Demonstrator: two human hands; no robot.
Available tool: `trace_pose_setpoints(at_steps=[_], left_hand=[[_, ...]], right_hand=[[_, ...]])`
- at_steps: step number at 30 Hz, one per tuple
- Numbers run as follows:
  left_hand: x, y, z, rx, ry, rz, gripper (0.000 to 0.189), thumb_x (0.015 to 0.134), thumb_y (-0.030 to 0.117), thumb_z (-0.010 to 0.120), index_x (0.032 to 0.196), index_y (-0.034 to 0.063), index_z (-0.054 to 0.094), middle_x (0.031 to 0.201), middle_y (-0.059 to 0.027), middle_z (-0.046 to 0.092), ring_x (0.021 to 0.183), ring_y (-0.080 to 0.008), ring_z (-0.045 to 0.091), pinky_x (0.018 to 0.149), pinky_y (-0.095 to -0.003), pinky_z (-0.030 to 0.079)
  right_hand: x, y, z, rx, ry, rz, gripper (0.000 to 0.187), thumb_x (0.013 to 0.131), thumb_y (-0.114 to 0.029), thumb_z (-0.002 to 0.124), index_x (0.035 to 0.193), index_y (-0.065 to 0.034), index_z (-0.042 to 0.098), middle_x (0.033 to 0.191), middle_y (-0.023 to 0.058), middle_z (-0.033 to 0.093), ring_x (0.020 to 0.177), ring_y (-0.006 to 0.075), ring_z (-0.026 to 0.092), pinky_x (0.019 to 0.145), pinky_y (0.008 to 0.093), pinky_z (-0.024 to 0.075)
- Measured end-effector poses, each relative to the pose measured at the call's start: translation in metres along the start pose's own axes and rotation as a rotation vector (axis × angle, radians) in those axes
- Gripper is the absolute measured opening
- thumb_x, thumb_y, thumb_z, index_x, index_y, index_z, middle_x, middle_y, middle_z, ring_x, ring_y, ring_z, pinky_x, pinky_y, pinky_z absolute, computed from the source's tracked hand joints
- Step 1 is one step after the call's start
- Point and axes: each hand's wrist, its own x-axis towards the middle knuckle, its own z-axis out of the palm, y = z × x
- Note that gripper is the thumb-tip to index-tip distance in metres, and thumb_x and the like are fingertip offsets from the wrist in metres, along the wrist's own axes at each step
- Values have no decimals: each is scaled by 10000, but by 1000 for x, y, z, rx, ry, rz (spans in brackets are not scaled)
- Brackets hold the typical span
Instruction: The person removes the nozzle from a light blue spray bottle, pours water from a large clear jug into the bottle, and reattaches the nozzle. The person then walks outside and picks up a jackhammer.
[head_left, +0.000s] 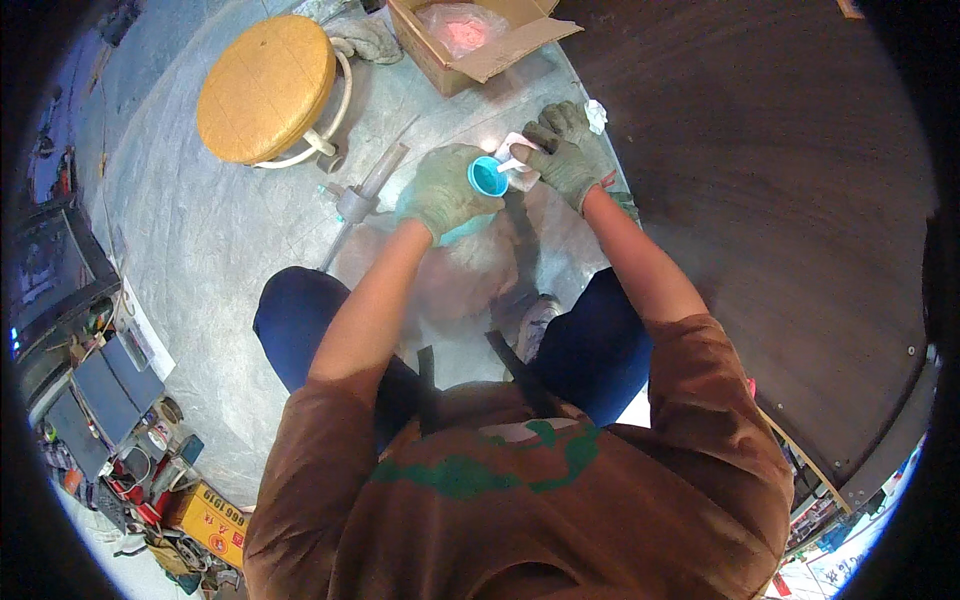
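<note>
My left hand (448, 187), in a grey-green work glove, is wrapped around a small turquoise cup-like container (488, 178). Its round mouth faces up towards me, and a blurred turquoise area shows under the hand. My right hand (559, 154), gloved as well with darkened fingertips, pinches a small white piece (512, 163) that reaches to the container's rim. What this white piece is cannot be made out. On the floor left of my left hand lies a long rod-like tool (358, 204) with a grey collar and a clear tube-like end.
A round yellow-topped stool (266, 90) stands at the upper left. Beyond my hands sits an open cardboard box (431, 56) holding a plastic bag of pink material (466, 31). Crumpled white paper (596, 117) lies by the dark brown panel (757, 195). Tools and a yellow box (210, 521) crowd the lower left.
</note>
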Motion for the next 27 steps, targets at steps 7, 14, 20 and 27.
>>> trace_pose_setpoints(at_steps=[7, 14, 20, 27], left_hand=[[-3, 5, 14, -228, 83, -86, 730, 624, 444, 867, 1239, 98, 680, 1225, -146, 678, 1148, -322, 640, 1005, -409, 496], [-15, 28, -9, -248, 117, -48, 736, 614, 441, 886, 1223, 89, 672, 1203, -145, 683, 1112, -314, 655, 983, -399, 504], [-51, 23, 4, -138, 227, 173, 737, 598, 372, 913, 1212, 66, 644, 1267, -153, 642, 1216, -341, 590, 1037, -427, 475], [-56, 3, 67, -138, 165, 177, 774, 567, 280, 924, 1242, 53, 619, 1339, -148, 605, 1305, -370, 520, 1117, -433, 424]], right_hand=[[7, 18, -6, 237, -70, 255, 891, 783, -643, 751, 1374, -3, 563, 1261, 128, 651, 1020, 213, 648, 910, 311, 496], [-1, 8, -18, 236, -97, 51, 750, 845, -644, 663, 1383, -124, 608, 1230, 90, 665, 1059, 205, 601, 934, 314, 473], [-14, -15, -41, -841, -55, -504, 413, 817, -468, 688, 1201, -321, 725, 1254, 8, 633, 1314, 288, 401, 1165, 422, 248], [-11, -35, -38, -501, 126, -227, 318, 837, -128, 683, 1151, -95, 717, 1303, 146, 627, 1215, 309, 578, 1029, 390, 452]])
